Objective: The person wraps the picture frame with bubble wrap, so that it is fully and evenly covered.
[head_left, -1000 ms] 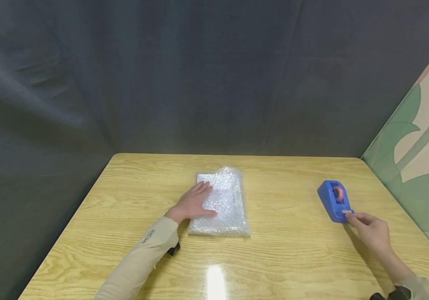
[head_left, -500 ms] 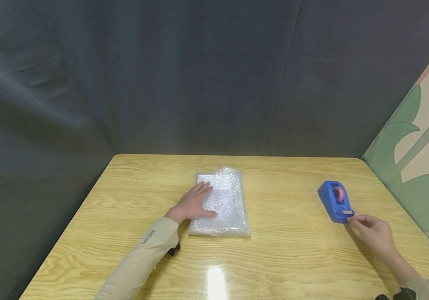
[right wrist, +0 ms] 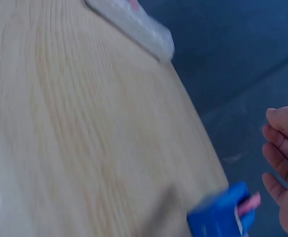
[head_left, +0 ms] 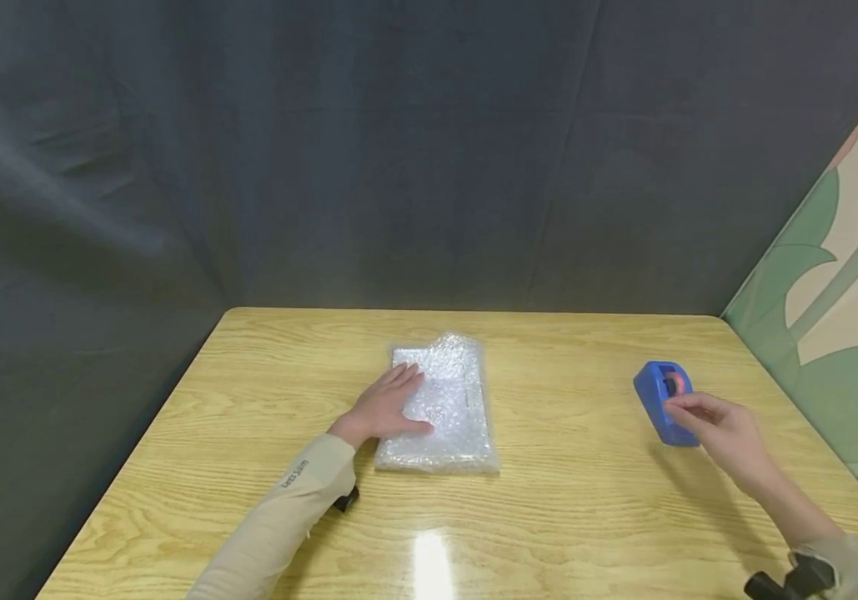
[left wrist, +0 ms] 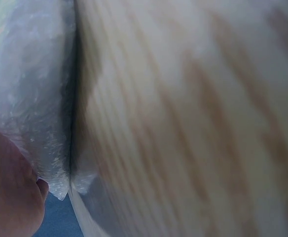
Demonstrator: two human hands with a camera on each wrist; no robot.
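Observation:
A flat rectangular parcel in bubble wrap lies on the table. My left hand rests on its left part with fingers spread; in the left wrist view, the hand lies against the wrap's edge. To the right stands a blue tape dispenser with a pink-cored roll. In front of and above it, my right hand has thumb and forefinger pinched together. A faint strip of clear tape shows near those fingertips in the right wrist view, barely visible.
The wood-grain table ends at a dark curtain behind and on the left. A wall with painted leaves borders it on the right.
My right hand has moved from the dispenser's cutter, up and to the left, and now partly covers the dispenser. The left hand and the parcel have stayed in place.

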